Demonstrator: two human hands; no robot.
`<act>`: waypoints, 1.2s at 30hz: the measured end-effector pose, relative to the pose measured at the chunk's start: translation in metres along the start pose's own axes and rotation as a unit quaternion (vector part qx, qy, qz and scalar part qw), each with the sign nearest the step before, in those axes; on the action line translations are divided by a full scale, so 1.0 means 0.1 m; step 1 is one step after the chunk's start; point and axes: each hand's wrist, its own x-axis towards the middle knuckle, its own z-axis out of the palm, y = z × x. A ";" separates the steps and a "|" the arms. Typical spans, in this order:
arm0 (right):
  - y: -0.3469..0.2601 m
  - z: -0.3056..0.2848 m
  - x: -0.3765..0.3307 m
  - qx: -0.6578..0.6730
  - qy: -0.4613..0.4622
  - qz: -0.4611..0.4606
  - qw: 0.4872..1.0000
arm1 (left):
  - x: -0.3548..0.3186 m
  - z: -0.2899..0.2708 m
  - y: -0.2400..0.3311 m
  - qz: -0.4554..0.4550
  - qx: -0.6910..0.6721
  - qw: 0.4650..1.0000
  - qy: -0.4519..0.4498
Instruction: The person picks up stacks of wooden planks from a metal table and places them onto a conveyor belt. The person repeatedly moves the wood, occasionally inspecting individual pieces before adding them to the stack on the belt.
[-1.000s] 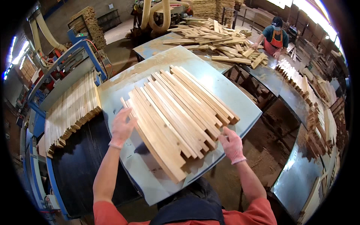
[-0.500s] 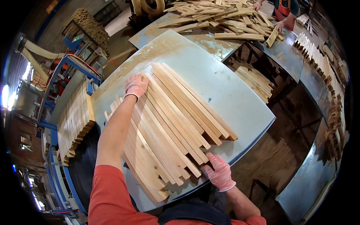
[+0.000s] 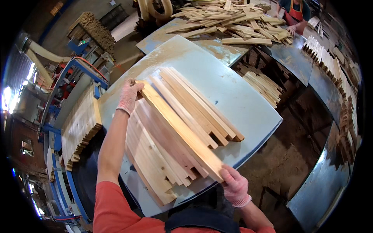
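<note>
Long pale wooden board (image 3: 178, 128) spans diagonally between both gloved hands, lying on top of the stack of slats (image 3: 167, 147) on the grey sheet-metal table (image 3: 233, 93). Left hand (image 3: 129, 95) is at the board's far end, upper left; right hand (image 3: 232, 184) is at the near end, lower right, by the table edge.

Versus half a second ago: the top board now sits tilted up off the stack, one long edge raised, where before it lay flat with the rest. Left hand was flat on the far slat ends; now it's wrapped round one board's end. Right hand has moved up from the stack's near corner to that board's end.

Grip: left hand fingers curled closed over the board end, holding it. Right hand fingers closed on the near end, thumb side on top; exact finger wrap underneath not visible.

Second stack of slats (image 3: 79, 124) sits on the blue-framed rack (image 3: 58, 155) to the left. Loose pile of boards (image 3: 233, 19) on the far table, another person (image 3: 295, 11) beside it.
</note>
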 end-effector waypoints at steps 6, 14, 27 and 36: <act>-0.18 0.12 -0.60 0.022 0.132 0.021 0.991 | -1.01 -0.51 0.02 0.065 -0.224 0.972 -0.025; -0.52 0.25 -1.31 0.407 0.159 0.217 0.873 | -1.93 -0.87 -0.28 0.031 -0.334 0.940 -0.070; -0.91 0.72 -2.32 0.343 0.178 0.364 0.847 | -2.83 -1.27 -1.03 -0.059 -0.264 0.961 -0.058; -1.09 0.79 -2.51 0.350 0.147 0.387 0.840 | -3.02 -1.54 -1.36 -0.061 -0.261 0.961 -0.074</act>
